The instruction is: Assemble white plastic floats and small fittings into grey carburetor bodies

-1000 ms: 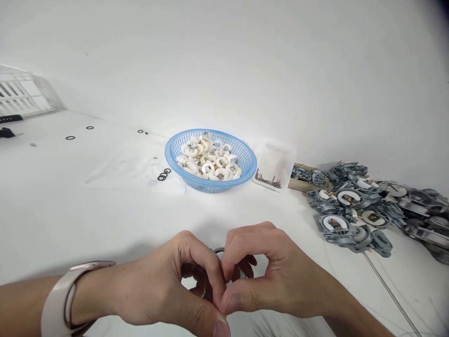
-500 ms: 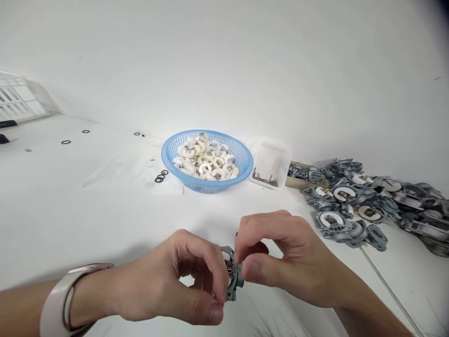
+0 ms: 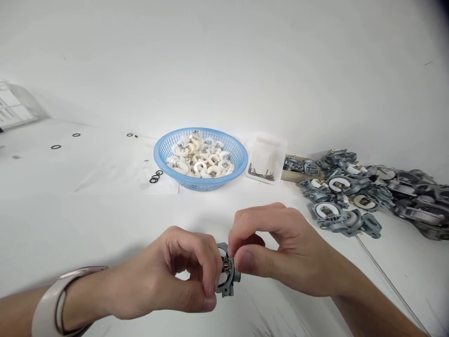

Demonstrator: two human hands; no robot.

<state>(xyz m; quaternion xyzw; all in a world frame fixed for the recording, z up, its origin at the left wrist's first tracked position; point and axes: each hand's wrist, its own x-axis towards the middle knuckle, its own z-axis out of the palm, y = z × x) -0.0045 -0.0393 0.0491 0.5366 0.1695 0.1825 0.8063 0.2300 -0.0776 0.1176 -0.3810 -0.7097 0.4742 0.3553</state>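
A grey metal carburetor body lies between my two hands at the lower middle. Its visible face shows a white float and small brass-coloured parts around the centre. My left hand is closed on the carburetor's left side, and its fingers cover much of that side. Over the right edge of the body, my right hand is pinched, thumb and forefinger close to the middle parts. Whatever sits between those fingertips is too small or hidden to make out.
Behind my hands stands a blue basket of white floats. To its right are a clear tray of thin metal pins and a small box of metal parts. Several carburetors are piled at the right. Black rings lie left of the basket.
The whole view has shifted, so things appear further left. My left fingers have moved slightly on the carburetor, and more of its white float shows. My right hand stays pinched beside it.
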